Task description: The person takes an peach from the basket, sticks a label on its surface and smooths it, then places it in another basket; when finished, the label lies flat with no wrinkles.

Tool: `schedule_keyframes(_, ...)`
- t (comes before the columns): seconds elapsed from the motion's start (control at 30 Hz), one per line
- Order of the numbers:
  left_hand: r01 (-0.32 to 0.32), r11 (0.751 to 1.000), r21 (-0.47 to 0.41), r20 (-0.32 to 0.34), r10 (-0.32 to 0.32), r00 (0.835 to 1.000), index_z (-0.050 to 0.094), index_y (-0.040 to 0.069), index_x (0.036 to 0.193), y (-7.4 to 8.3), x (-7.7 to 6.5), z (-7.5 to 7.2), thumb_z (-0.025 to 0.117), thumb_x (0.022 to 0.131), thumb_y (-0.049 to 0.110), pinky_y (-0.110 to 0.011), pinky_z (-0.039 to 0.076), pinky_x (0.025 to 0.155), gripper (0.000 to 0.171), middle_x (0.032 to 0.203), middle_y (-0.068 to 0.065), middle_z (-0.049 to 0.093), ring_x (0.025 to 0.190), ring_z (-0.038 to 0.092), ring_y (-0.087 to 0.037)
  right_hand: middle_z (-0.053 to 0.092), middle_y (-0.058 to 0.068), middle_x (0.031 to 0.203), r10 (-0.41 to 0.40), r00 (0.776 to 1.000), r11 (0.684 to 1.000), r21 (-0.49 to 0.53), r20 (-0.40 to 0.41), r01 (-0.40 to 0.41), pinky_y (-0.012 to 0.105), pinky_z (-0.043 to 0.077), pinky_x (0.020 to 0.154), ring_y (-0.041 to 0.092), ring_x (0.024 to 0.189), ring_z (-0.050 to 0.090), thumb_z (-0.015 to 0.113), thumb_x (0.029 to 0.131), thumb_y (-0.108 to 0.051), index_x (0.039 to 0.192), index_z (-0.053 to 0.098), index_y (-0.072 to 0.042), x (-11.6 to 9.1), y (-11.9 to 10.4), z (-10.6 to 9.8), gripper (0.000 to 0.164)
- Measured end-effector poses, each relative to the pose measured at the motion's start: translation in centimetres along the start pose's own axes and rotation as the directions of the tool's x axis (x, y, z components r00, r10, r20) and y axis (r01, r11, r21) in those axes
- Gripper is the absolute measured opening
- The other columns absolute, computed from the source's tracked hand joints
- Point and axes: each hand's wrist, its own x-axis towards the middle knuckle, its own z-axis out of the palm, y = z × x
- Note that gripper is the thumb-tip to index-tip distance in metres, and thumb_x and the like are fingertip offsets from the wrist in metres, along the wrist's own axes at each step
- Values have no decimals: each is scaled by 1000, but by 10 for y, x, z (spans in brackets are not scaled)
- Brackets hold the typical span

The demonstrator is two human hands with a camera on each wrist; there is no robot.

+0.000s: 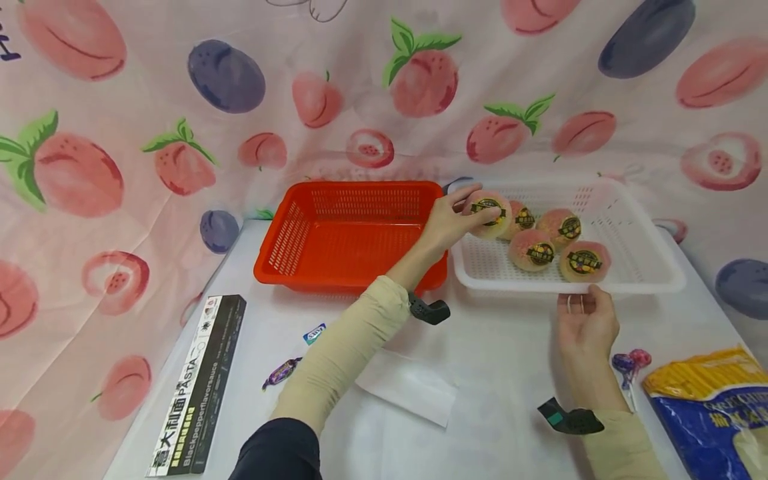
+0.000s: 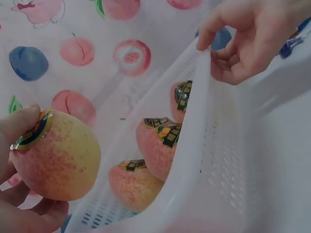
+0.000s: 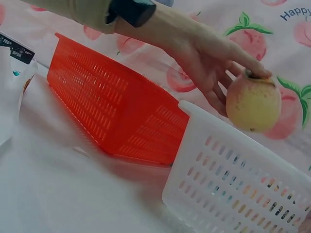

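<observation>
My left hand (image 1: 445, 219) grips a peach (image 1: 489, 215) with a black-and-gold label, thumb on the label side and fingers around the fruit. The peach is held up at the left end of a white plastic basket (image 1: 645, 283), above its rim in the right wrist view. Several more labelled peaches (image 1: 531, 251) sit inside this basket. At the basket's front rim, my right hand (image 1: 589, 327) pinches the edge between thumb and curled fingers. Left of it stands a red-orange basket (image 1: 354, 283) with nothing visible inside.
A black-and-white pasta box (image 1: 198, 387) lies at the left. Small wrapped sweets (image 1: 281, 373) and a white sheet (image 1: 408, 387) are near the left forearm. Lollipops (image 1: 630, 363) and a blue-and-yellow bag (image 1: 711, 407) lie at the right. A fruit-print cloth (image 1: 372, 87) hangs behind.
</observation>
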Motion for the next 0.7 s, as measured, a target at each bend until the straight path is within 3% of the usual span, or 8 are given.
schedule_keyframes(0.2,29,991,127,47,-35,998,50,28,124,-3,20,15,73,68,40,-22,47,79,62,118,10,53,103,51,-6,46,-1,121,6,1000,1000,-8,14,-5,27,36,97,9,125,35,50,85,-1,121,44,-13,0,-1,-2,38)
schedule_keyframes(0.3,45,966,256,68,-64,996,54,23,121,-8,30,25,76,66,36,-21,46,77,60,113,6,57,96,53,-7,46,0,121,8,1000,1000,-9,27,-8,27,36,97,9,125,34,50,85,-1,122,44,-13,1,-1,-3,39)
schedule_keyframes(0.4,46,919,393,102,-94,990,55,19,119,-10,36,37,76,67,32,-21,46,76,58,111,4,59,95,54,-8,48,1,117,9,999,1000,-8,34,-8,27,38,94,9,123,35,49,85,0,121,44,-13,3,-1,-3,38)
schedule_keyframes(0.47,44,873,486,111,-111,988,54,17,119,-11,37,45,75,68,31,-21,46,77,57,112,4,58,98,54,-9,48,2,112,10,999,1000,-12,33,-9,27,39,90,10,119,39,48,85,0,118,44,-12,4,-2,-3,35)
schedule_keyframes(0.63,95,780,619,69,-174,982,57,15,114,-14,39,58,74,69,29,-21,46,77,50,112,4,59,98,54,-10,46,3,106,19,1000,1000,-24,25,-18,28,40,86,12,107,44,48,86,0,114,44,-9,6,-1,-4,30)
schedule_keyframes(0.7,118,759,641,64,-206,976,55,15,117,-17,40,59,73,70,27,-22,46,79,51,115,3,58,101,54,-11,46,3,107,23,999,999,-24,31,-22,28,40,84,12,108,43,47,86,0,116,44,-10,8,1,-4,32)
